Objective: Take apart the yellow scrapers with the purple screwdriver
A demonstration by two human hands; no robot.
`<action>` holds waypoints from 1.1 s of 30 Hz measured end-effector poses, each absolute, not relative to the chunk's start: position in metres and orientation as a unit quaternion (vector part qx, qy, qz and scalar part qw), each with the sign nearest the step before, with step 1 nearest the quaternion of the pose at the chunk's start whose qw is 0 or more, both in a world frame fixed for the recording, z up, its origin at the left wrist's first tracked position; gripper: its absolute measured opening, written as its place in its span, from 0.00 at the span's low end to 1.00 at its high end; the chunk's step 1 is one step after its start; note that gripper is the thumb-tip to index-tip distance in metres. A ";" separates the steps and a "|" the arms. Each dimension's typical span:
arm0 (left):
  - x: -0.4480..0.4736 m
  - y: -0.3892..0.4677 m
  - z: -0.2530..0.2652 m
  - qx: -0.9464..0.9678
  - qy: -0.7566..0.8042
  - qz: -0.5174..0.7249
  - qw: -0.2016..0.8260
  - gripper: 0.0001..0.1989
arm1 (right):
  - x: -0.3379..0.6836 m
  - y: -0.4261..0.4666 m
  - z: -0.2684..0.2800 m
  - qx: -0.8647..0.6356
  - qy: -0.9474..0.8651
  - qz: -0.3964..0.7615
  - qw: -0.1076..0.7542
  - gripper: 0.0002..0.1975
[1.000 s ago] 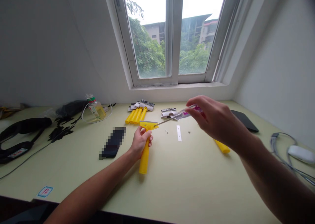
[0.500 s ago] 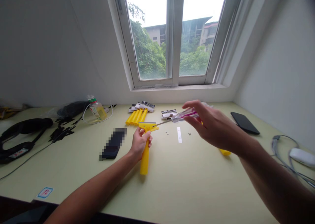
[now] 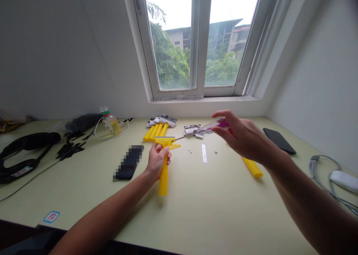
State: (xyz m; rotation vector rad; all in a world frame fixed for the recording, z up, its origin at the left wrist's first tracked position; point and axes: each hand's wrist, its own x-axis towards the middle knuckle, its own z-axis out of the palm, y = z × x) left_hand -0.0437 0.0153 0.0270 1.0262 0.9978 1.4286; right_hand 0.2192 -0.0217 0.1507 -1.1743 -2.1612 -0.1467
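Note:
A yellow scraper (image 3: 163, 178) with a metal blade along its head is gripped by my left hand (image 3: 157, 159), its handle pointing toward me. My right hand (image 3: 240, 133) holds a screwdriver (image 3: 214, 126) with a clear and purple handle between thumb and fingers. The screwdriver's tip meets the right side of the scraper's head, near a screw hole. A few small screws (image 3: 190, 151) lie on the table to the right of the scraper, with another screw (image 3: 215, 152) farther right. Between them is a white strip with holes (image 3: 204, 153).
Several yellow handles (image 3: 155, 132) with packaging lie at the back, beside another package (image 3: 192, 130). A yellow handle (image 3: 253, 168) rests under my right forearm. Phones (image 3: 130, 163) (image 3: 279, 140), a bottle (image 3: 111, 123), a black headset (image 3: 25, 154) and cables (image 3: 324, 169) surround the work area.
The scraper head has shifted slightly left and turned a little in my left hand. My right hand has moved slightly right with the screwdriver, uncovering more of the yellow handle beneath.

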 end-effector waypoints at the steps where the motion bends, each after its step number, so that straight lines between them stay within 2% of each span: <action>1: -0.044 0.016 0.027 0.431 0.416 0.599 0.531 0.18 | 0.220 -0.021 0.151 -0.458 -0.819 -0.061 0.339 0.21; 4: -0.044 0.017 0.025 0.436 0.411 0.601 0.530 0.17 | 0.221 -0.020 0.151 -0.428 -0.840 -0.050 0.330 0.22; 8: -0.044 0.018 0.022 0.441 0.405 0.600 0.530 0.17 | 0.219 -0.019 0.149 -0.472 -0.809 -0.068 0.345 0.20; 12: -0.044 0.019 0.021 0.428 0.411 0.605 0.531 0.19 | 0.219 -0.016 0.146 -0.415 -0.842 -0.041 0.341 0.21; 15: -0.045 0.020 0.021 0.429 0.410 0.606 0.529 0.19 | 0.219 -0.014 0.144 -0.457 -0.815 -0.054 0.354 0.21; 18: -0.045 0.020 0.020 0.431 0.408 0.607 0.528 0.19 | 0.220 -0.012 0.143 -0.418 -0.840 -0.021 0.346 0.24; 22: -0.044 0.020 0.020 0.435 0.401 0.606 0.532 0.19 | 0.219 -0.011 0.142 -0.452 -0.808 -0.038 0.375 0.22; 25: -0.044 0.020 0.021 0.427 0.409 0.607 0.532 0.19 | 0.218 -0.010 0.141 -0.424 -0.831 -0.013 0.359 0.23; 29: -0.044 0.019 0.023 0.428 0.410 0.607 0.529 0.20 | 0.219 -0.010 0.142 -0.473 -0.805 -0.017 0.357 0.21; 33: -0.045 0.019 0.023 0.432 0.412 0.605 0.527 0.19 | 0.219 -0.010 0.143 -0.437 -0.830 0.021 0.346 0.20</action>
